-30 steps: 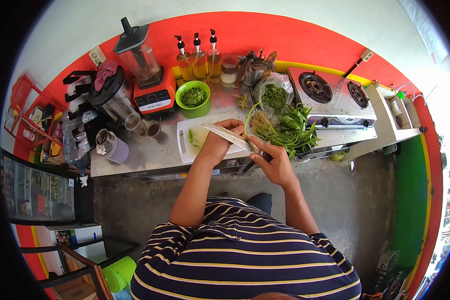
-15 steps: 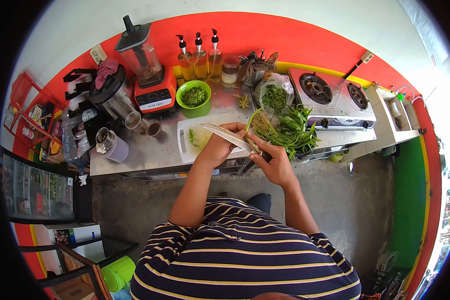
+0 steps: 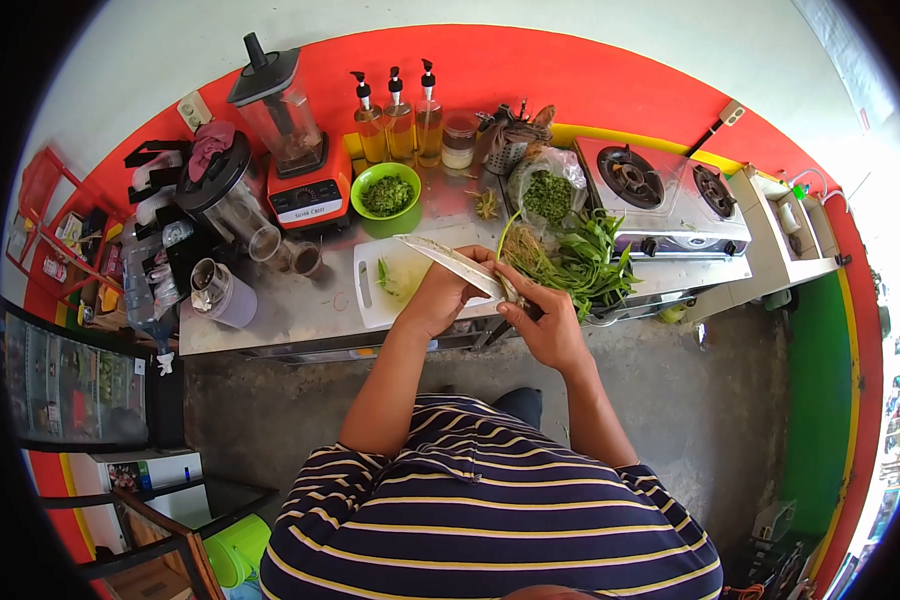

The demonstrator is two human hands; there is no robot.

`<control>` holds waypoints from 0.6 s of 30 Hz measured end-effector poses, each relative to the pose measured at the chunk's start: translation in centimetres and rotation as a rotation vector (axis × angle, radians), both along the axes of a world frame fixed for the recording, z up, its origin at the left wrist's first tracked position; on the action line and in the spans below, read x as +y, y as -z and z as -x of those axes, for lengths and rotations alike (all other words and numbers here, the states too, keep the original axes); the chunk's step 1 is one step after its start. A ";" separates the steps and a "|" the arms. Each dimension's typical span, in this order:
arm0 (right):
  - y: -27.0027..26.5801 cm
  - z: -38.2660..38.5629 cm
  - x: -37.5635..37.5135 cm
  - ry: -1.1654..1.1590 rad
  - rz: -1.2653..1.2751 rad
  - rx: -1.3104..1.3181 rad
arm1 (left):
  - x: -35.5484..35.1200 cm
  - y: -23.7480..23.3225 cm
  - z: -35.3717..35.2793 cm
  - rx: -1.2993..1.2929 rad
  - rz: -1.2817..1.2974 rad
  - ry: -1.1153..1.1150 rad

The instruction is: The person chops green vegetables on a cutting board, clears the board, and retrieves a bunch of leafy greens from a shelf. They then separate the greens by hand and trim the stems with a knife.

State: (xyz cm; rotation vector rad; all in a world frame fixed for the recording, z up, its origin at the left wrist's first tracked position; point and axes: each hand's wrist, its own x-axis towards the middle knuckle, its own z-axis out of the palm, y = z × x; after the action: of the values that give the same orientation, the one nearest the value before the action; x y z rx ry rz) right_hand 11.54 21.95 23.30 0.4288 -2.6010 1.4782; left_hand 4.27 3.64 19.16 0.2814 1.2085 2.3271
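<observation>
My right hand [image 3: 550, 325] is closed around the handle end of a knife [image 3: 442, 258], whose long blade points up and left, passing over my left hand. Fingers of my left hand [image 3: 442, 295] pinch a thin green stalk [image 3: 503, 238] against the blade; its lower end is mostly hidden between the hands. Below them lies a white cutting board [image 3: 375, 318] with a few green scraps on it. To the right is a bunch of leafy greens with roots [image 3: 580, 260]. A green bowl [image 3: 388, 208] of chopped greens stands behind the board.
A plastic bag of chopped greens [image 3: 550, 192] sits beside the gas stove [image 3: 675, 200]. Along the back are a red blender [image 3: 308, 200], several pump bottles [image 3: 400, 125] and a utensil holder [image 3: 503, 155]. A metal cup [image 3: 210, 285] stands at left on the steel counter [image 3: 270, 325].
The stalk has shifted slightly and stands straighter between my hands. My fingers and the knife have moved only a little.
</observation>
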 end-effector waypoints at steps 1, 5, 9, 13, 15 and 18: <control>0.2 0.1 0.0 -0.016 0.024 0.038 | 0.0 0.2 0.1 -0.020 -0.012 -0.010; -0.1 0.0 -0.2 -0.039 0.048 0.050 | 0.0 0.8 0.8 -0.045 -0.013 -0.004; -0.6 -0.1 -0.2 -0.021 -0.028 0.034 | 0.2 1.2 1.2 -0.018 -0.069 0.021; -0.5 -0.1 -0.5 0.057 -0.170 0.109 | 0.1 1.1 1.0 0.004 -0.081 0.040; -0.3 0.2 -0.5 0.059 -0.177 0.128 | 0.1 1.2 0.9 0.008 -0.111 0.051; 0.0 0.5 -0.6 0.044 -0.140 0.157 | 0.0 1.5 0.8 -0.066 -0.151 0.059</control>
State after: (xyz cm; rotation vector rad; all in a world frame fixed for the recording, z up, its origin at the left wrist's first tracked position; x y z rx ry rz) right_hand 11.02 21.38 23.30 0.4786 -2.5801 1.2015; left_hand 3.42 3.61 17.66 0.2860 0.9819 2.3613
